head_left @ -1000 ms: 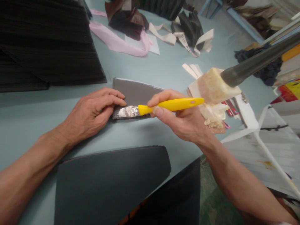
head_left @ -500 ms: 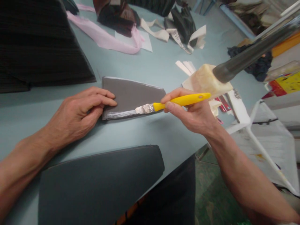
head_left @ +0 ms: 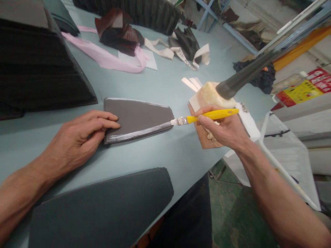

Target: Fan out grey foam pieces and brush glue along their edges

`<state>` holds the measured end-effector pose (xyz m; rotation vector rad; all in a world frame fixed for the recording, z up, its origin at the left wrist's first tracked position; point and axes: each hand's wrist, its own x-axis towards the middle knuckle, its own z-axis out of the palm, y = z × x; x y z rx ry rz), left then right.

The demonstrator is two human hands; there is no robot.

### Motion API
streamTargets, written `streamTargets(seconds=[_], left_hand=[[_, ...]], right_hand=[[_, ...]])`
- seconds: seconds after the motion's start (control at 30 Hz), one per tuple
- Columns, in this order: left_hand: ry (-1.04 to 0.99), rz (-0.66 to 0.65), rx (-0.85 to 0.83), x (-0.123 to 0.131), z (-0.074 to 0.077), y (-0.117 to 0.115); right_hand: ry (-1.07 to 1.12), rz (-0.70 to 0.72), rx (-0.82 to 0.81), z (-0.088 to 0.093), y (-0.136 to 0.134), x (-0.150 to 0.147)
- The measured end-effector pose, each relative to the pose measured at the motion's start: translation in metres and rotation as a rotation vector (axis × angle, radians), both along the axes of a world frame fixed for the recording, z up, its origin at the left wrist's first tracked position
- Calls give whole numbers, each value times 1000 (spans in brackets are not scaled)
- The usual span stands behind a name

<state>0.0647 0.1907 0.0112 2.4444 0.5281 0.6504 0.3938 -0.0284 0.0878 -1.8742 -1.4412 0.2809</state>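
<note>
A tapered grey-brown panel (head_left: 139, 115) lies on the blue-grey table, with streaky white lines along its long far and near edges. My left hand (head_left: 82, 134) rests on the panel's left end, fingers stretched out and holding nothing. My right hand (head_left: 223, 129) is closed round the yellow handle of a paintbrush (head_left: 210, 116). The brush's whitish, coated bristles are at the right end of the near white streak, by the panel's corner. Under and beside my right hand lies a brown board (head_left: 203, 137) with a pale smear on it.
A tall dark stack of sheets (head_left: 46, 69) stands at left. A large dark panel (head_left: 103, 206) lies along the near edge. Behind are a pink strip (head_left: 108, 60), dark scraps and pale ribbons. A grey tube (head_left: 248, 74) slants down to a cream block (head_left: 210, 94).
My right hand has drawn the brush rightward along the near edge, lengthening the white streak to the panel's right corner. My left hand stays on the panel. The whole view has shifted slightly.
</note>
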Motion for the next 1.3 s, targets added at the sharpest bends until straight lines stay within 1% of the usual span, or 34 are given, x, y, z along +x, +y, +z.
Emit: streamTargets(seconds=[0.1,0.17,0.3,0.4,0.47,0.53,0.6,0.67,0.73,0.83,0.97,1.03,1.13,1.23,1.3], left_hand=[[-8,-5,3,-2,-4,2],[-6,-17,6,-4,-8,3],[-15,-24,10,-7,-12,4],[-9,-25,18,-6,-11,5],[0,-22,17,-4,-9,4],[0,-22,13,-3,-7,4],[-6,-22,8,-3,-5,3],[-13,-13,10,-2,-4,2],[-9,-4,11,-2,-3,1],[5,-1,12,-3,-2,1],[12,3,6,-5,-5,2],[-4,-3,1,-6,-8,3],[-2,4,-6,-8,-12,4],[11,6,4,-9,-14,5],[9,4,26,-9,-14,5]], right_hand=[[-19,-56,31,9,-2,0],[-13,-57,62,14,2,-6],[56,57,90,16,16,-28],[98,152,96,8,24,-41],[86,183,52,2,23,-41],[69,145,2,-2,19,-34],[58,57,-16,-4,12,-24],[47,-13,-3,-4,7,-14],[44,-51,28,-2,3,-10],[69,-70,78,0,5,-17],[105,-15,69,-5,13,-26],[100,-25,42,-9,13,-22],[60,-97,12,-9,6,-8],[36,-151,35,-5,1,0],[59,-163,73,-3,6,-3]])
